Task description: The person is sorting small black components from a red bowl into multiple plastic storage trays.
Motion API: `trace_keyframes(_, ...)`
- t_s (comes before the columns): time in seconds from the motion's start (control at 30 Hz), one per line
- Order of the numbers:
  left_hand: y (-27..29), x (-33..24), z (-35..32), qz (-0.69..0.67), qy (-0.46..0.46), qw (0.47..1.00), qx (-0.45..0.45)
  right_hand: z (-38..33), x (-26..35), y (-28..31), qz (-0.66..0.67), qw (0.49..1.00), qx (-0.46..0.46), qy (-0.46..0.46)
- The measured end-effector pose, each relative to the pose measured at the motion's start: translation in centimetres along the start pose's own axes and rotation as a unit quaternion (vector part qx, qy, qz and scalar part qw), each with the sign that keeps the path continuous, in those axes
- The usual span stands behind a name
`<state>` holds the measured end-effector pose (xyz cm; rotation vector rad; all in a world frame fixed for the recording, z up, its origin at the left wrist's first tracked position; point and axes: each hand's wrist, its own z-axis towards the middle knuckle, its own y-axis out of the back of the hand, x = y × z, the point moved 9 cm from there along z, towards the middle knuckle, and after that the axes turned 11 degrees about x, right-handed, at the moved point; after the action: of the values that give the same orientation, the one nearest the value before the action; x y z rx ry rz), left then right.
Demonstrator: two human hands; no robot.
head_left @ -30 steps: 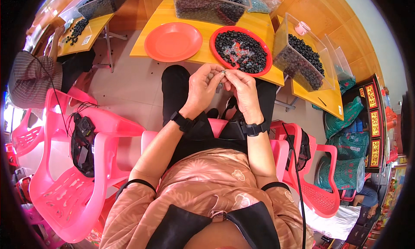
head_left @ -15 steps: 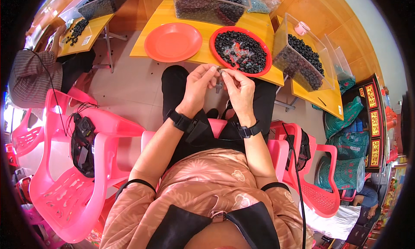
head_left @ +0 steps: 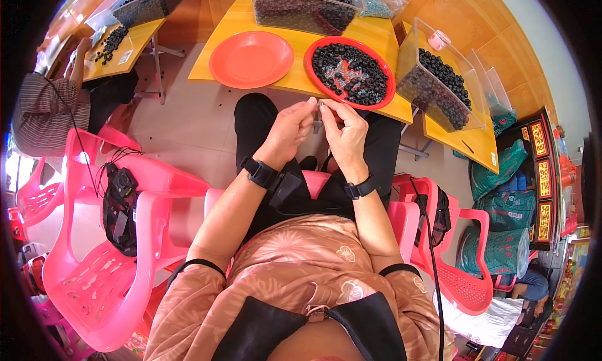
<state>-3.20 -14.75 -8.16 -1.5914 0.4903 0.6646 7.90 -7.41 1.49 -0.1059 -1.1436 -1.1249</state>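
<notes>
The left hand (head_left: 290, 128) is curled with thumb and forefinger brought together, and the right hand (head_left: 345, 130) is partly closed, its fingertips just beside the left's; whether either grips anything cannot be told. A small grey piece (head_left: 318, 126) shows between the hands, below the fingertips and partly hidden, over the person's lap. Ahead, a red plate (head_left: 391, 84) of black pieces (head_left: 373, 69) and a bare orange-red plate (head_left: 251, 59) rest on a yellow table (head_left: 298, 86).

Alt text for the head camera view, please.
A seated person holds the left hand and right hand close together before a yellow table bearing a coral plate and a red plate of small black pieces. Anything gripped is unclear.
</notes>
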Motion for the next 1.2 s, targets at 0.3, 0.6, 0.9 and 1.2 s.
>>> trace_keyframes(0.3, -0.9, -3.1, -0.5, 0.146, -0.078, 0.983, -0.083, 0.2, 0.9, 0.0, -0.025, 0.999, 0.02, 0.011)
trace_keyframes(0.6, -2.9, -5.2, -1.0, 0.315, -0.205, 0.922, -0.098, 0.2, -4.2, -1.2, 0.267, 0.942, 0.121, -0.165)
trace_keyframes(0.9, -3.5, -5.5, -1.2, 0.4, -0.2, 0.887, -0.114, -0.4, -5.2, -1.7, 0.399, 0.879, 0.129, -0.227)
trace_keyframes(1.2, -2.9, -5.7, -1.5, 0.4, -0.215, 0.878, -0.148, -0.2, -4.2, -1.8, 0.387, 0.892, 0.119, -0.201)
